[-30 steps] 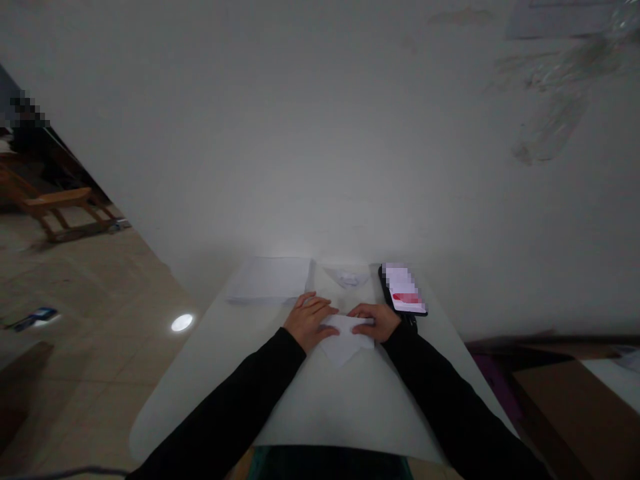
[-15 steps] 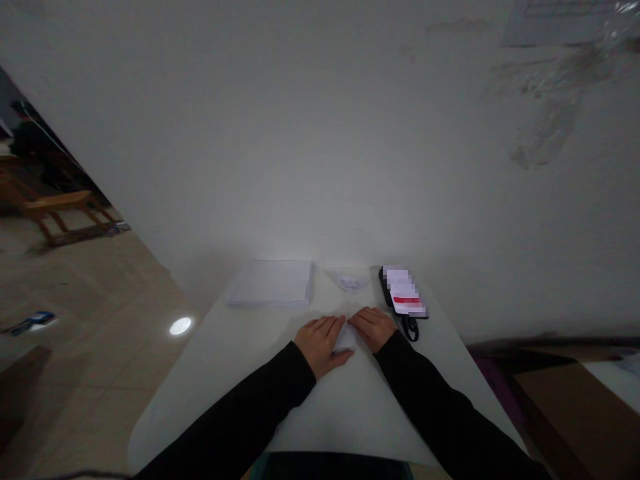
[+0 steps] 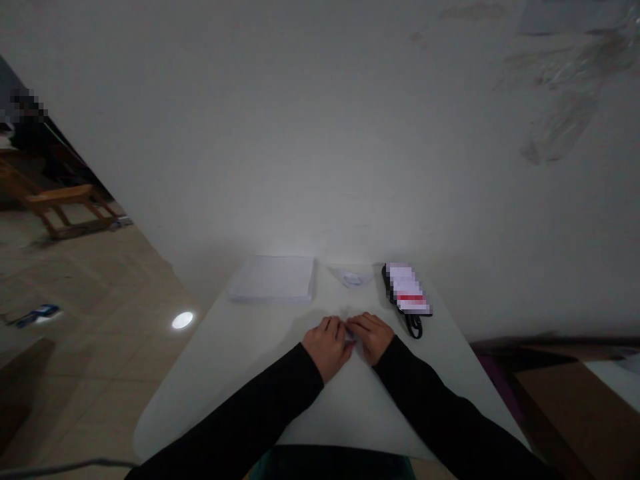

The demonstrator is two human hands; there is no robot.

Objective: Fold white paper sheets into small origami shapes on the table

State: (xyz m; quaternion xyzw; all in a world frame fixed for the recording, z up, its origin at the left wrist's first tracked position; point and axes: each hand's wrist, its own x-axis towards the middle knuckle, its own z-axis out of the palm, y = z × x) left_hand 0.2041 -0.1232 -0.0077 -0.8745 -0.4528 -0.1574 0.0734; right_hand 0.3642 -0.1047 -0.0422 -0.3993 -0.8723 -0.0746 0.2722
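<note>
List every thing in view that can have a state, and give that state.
Left hand: curled, grip hidden
Right hand: curled, grip hidden
Paper: mostly hidden between both hands
Paper stack: flat, neatly squared
Small paper piece: folded or crumpled, unclear which
Phone: screen lit
Black cord: looped
Wooden chair: upright

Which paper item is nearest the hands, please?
The small paper between the left hand and right hand, mostly covered; the stack and the loose piece lie untouched, nearer the wall.
</note>
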